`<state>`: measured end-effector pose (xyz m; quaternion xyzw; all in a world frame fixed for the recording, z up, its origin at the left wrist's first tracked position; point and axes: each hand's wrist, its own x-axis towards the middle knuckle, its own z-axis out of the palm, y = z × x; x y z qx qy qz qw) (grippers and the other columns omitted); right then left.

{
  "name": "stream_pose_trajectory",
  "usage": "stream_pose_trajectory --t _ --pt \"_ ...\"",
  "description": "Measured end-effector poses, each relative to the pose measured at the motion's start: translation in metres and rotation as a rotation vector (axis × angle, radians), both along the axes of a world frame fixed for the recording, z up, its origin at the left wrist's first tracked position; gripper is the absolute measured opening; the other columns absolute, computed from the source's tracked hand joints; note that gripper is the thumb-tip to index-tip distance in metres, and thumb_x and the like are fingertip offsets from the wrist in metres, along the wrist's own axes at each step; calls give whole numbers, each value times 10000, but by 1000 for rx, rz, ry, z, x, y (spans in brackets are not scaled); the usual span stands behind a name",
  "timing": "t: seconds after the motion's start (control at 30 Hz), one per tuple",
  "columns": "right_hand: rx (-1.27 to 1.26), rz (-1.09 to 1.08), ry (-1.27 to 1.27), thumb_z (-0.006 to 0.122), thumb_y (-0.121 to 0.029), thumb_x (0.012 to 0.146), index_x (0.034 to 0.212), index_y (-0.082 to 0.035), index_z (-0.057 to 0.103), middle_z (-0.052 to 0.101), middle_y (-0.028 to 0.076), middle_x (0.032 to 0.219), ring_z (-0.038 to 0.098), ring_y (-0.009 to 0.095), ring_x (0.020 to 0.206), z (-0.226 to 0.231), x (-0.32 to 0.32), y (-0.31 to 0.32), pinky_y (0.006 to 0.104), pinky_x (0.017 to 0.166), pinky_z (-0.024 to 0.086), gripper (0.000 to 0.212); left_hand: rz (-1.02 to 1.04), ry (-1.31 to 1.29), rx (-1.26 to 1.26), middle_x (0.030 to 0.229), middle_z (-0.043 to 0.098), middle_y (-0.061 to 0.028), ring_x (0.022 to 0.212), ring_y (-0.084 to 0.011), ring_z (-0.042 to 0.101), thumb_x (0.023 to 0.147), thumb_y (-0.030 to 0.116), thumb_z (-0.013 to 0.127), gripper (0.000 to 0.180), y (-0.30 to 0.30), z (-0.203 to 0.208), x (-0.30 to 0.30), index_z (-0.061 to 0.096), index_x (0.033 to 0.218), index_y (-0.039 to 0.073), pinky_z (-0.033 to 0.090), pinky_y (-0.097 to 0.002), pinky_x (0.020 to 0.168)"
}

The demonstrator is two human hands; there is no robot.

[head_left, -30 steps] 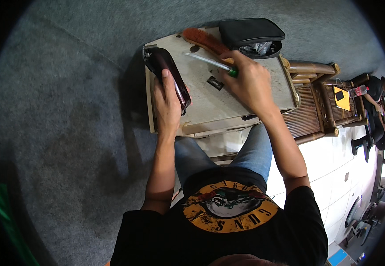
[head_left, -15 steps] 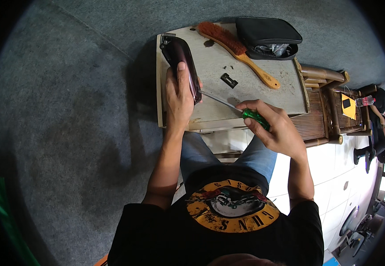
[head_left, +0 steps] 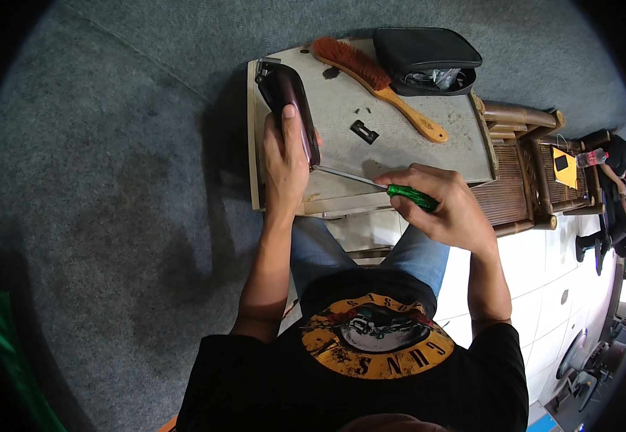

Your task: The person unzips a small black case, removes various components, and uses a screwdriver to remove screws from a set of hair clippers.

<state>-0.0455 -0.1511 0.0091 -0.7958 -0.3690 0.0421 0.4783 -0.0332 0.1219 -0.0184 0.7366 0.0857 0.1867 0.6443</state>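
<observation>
My left hand [head_left: 286,165] is wrapped round a dark maroon hair clipper [head_left: 291,97], its blade end pointing away from me. In my right hand [head_left: 439,201] is a screwdriver [head_left: 410,196] with a green handle, gripped between thumb and fingers. Its metal shaft reaches left to the near end of the clipper; whether the tip touches a screw cannot be made out. A small black clipper part [head_left: 364,132] lies on the worn pale tabletop [head_left: 334,162], with tiny dark pieces just beyond it.
Beyond the loose part lies a wooden-handled brush [head_left: 417,115] with reddish bristles. An open black zip case [head_left: 428,57] sits at the far right corner. Bamboo furniture [head_left: 503,180] stands right of the table, with a bottle [head_left: 592,158] and another person [head_left: 619,187] farther off.
The screwdriver has dropped slightly nearer to me at the clipper's end and lies at a flatter angle. The whole view has shifted a little, moving the tabletop things left.
</observation>
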Motion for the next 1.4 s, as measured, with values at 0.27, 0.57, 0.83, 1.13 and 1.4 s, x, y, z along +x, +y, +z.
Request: stream_pose_trajectory --t 0.27,0.57,0.83,1.13,1.4 --pt "-25 144 330 717 -41 1003 1302 -4 799 806 121 957 777 180 793 25 17 -4 312 755 607 312 -88 -17 -25 846 649 -17 636 -93 537 1198 583 423 565 -1 1 -1 619 1104 62 452 -284 576" --pt "-3 201 820 654 -22 1081 1401 16 727 732 48 812 518 20 483 42 33 -3 218 432 371 330 -122 -31 -151 833 644 -14 680 -92 568 1201 622 315 631 10 -12 1 648 1087 98 486 -276 643" --pt "-63 187 538 695 -94 1063 1331 -2 767 770 96 915 654 121 628 50 28 2 302 612 537 292 -42 -1 61 803 618 -7 666 -109 536 1205 614 311 694 0 2 -2 678 957 80 442 -278 626" --pt "-508 2 -737 757 -231 1041 1162 -23 750 708 136 712 766 276 636 57 -3 11 426 544 575 241 -46 13 34 799 621 1 684 -102 546 1198 628 312 697 0 2 2 691 980 85 451 -279 631" --pt "-558 -52 -554 720 -213 1056 1155 -16 755 708 85 761 728 284 719 72 1 12 404 642 548 223 -96 -44 -149 867 640 -43 662 -130 628 1217 571 354 592 -4 1 -1 624 1086 60 561 -330 630"
